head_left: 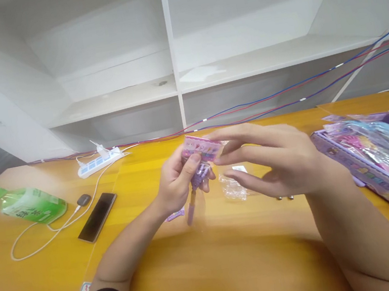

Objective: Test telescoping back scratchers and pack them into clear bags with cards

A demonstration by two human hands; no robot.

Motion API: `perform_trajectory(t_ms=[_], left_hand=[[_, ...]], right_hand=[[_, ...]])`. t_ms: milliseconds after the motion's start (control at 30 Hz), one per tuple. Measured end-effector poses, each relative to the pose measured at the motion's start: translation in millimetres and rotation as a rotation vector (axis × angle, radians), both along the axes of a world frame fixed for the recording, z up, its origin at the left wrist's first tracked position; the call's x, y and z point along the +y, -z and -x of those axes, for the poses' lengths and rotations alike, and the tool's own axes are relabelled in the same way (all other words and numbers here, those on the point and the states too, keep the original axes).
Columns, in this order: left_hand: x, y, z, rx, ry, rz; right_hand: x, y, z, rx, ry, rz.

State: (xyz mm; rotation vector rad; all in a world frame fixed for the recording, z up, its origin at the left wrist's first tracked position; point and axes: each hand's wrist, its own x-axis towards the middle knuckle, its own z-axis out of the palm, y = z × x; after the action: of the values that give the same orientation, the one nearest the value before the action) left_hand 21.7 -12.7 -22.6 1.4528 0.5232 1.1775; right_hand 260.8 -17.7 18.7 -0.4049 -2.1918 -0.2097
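My left hand (177, 176) is closed around a pink printed card (202, 148) and a purple pen-like item (190, 209), with the thumb pressed on the card. What looks like clear plastic hangs beside the purple shaft. My right hand (275, 156) has its fingers stretched out and the thumb apart. Its fingertips reach the card's right edge; whether they touch it I cannot tell. Below the hands, a crumpled clear wrapper (234, 188) lies on the table, and a small purple printed piece (175, 214) shows partly behind my left wrist.
A purple printed box (378, 183) full of plastic-wrapped items stands at the right. To the left are a green bottle (31, 204) on its side, a black phone (97, 218), a white cable and a power strip (99, 162). White shelving (115, 102) rises behind the table.
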Motion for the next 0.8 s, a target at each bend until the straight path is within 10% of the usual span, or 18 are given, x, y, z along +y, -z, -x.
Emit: perform_trajectory(t_ms=[333,800], left_hand=[[-5,-1.5,-3,0.089,-0.038,-0.057],[0,4.3,0,0.368,-0.058,-0.395]], right_hand=[[4,6.4,25,0.271,-0.103,0.723],[0,0.8,22,0.315,-0.128,0.926]])
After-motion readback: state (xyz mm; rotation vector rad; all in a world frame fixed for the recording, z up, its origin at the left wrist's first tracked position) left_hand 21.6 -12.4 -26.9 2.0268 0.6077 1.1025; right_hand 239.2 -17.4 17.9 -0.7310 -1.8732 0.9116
